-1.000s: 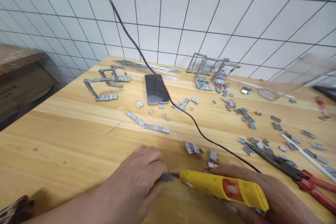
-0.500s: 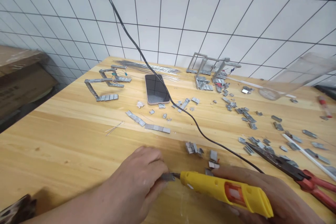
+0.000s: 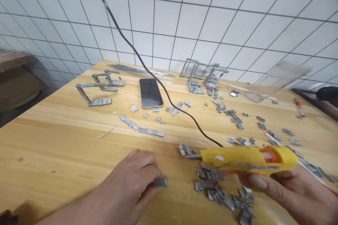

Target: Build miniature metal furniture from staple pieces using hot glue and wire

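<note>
Head view. No writing or brand legible anywhere: phone (image 3: 150, 92) screen dark, glue gun (image 3: 246, 159) body plain yellow with an orange window.

My left hand (image 3: 134, 181) lies low on the table (image 3: 52, 137), palm down, forearm coming in from bottom left. Fingertips pinched narrow on a small grey metal piece (image 3: 160, 182), which rests on the wood just past them.

My right hand (image 3: 287, 193) comes in from bottom right, wrapped around the glue gun from below, thumb along its underside. Gun lifted clear of the table, roughly level, nozzle pointing left, apart from the held piece. Black cord (image 3: 163, 84) runs from it across the table and up the tiled wall.

A heap of metal clips (image 3: 221, 193) lies below the gun. More clips scattered right; bent clip frames (image 3: 97, 89) sit far left, beside the phone.
</note>
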The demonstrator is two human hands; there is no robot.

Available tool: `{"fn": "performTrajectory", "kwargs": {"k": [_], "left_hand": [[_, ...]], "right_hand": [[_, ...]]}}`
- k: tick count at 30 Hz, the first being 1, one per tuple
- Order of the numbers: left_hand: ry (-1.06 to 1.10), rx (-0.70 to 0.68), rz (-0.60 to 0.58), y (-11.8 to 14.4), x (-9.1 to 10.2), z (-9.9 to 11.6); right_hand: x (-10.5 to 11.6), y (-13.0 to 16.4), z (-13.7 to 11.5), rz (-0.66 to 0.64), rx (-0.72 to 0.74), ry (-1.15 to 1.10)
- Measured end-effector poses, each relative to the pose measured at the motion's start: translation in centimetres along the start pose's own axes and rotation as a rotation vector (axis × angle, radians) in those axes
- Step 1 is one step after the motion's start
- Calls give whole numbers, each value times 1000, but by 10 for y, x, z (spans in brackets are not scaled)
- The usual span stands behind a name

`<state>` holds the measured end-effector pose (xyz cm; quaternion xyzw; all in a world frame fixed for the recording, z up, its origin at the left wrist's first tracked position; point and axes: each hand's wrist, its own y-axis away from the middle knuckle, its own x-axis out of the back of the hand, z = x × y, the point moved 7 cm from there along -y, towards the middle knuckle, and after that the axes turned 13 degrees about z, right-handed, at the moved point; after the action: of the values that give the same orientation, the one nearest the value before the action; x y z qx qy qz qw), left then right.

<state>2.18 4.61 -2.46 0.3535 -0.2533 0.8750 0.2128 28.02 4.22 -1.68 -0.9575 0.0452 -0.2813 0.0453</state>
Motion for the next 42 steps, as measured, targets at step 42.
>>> {"fn": "performTrajectory", "kwargs": {"k": [42], "left_hand": [[-76, -177, -75, -2, -1, 0]], "right_hand": [[12, -16, -21, 97, 629, 746]]}}
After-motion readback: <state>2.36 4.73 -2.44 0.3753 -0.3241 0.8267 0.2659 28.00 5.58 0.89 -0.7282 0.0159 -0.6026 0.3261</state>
